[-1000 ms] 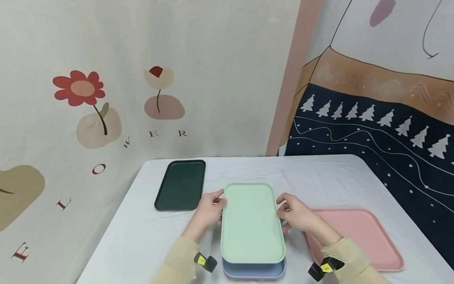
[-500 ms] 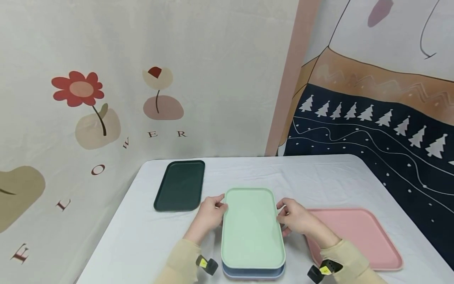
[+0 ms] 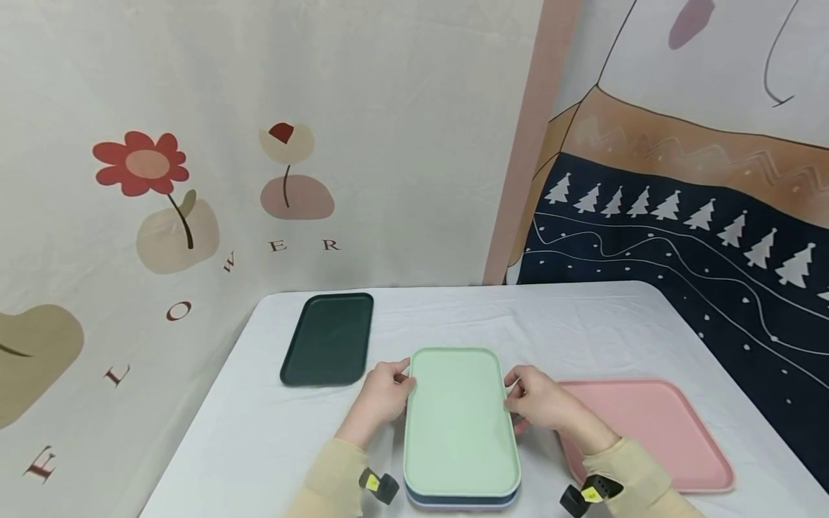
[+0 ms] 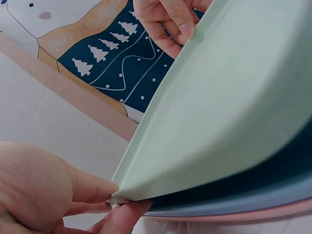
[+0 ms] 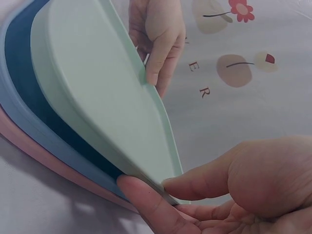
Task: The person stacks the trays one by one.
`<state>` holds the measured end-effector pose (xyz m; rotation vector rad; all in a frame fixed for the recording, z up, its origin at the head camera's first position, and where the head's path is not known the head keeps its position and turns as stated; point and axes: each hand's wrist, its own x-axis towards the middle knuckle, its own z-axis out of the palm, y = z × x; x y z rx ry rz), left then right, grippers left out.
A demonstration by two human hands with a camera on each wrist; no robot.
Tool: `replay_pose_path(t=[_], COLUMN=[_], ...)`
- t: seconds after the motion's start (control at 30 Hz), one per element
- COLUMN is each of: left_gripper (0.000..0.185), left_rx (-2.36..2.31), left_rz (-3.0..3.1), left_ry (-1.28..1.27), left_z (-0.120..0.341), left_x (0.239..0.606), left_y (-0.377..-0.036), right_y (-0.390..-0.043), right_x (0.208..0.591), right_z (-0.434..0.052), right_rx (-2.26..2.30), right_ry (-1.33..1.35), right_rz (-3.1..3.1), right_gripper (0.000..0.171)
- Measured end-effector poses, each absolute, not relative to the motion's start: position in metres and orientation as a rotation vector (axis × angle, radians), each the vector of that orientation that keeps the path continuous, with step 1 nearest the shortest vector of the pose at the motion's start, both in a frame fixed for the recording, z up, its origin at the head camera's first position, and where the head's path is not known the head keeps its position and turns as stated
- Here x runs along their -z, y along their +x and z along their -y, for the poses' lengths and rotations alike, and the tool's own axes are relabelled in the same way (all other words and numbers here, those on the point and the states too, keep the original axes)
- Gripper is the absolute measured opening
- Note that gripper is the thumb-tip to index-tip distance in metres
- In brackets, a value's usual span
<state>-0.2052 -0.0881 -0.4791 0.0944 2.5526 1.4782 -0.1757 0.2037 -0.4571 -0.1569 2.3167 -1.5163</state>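
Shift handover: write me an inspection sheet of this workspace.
Surface: table under a creased white cloth.
Job's things: mint tray over a blue tray, far end raised in the wrist views.
Clutter: dark green tray far left; pink tray at right.
Grippers: left hand and right hand pinch the mint tray's long edges.
Cables: nothing seen.
Surroundings: flower backdrop, tree-pattern hanging.
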Motion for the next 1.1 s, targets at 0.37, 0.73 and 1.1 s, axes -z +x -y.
replay_pose_path(t=[0.37,0.73,1.1], left_gripper=[0.049,0.048,0.049], left_rx=[-1.389,-1.309,-1.242], left_rz=[-2.627,-2.696,-2.723], left_ry=[0.136,0.147,0.188], left_z=[0.0891,0.0885,0.0885], left_x=[0.4801,0.4781,0.4791], left_y=[-0.2036,-0.2025,-0.2041], right_y=[-0.175,-0.174,-0.1754], right_x=[0.4596,0.4605,0.4612], right_z=[-0.2017,-0.2011,-0.2003], right_rx=[1.474,1.461,1.469], right_ry=[-0.141,-0.144,-0.141], right_rz=[-2.367,-2.366,-2.374], right_gripper=[0.027,0.025,0.024])
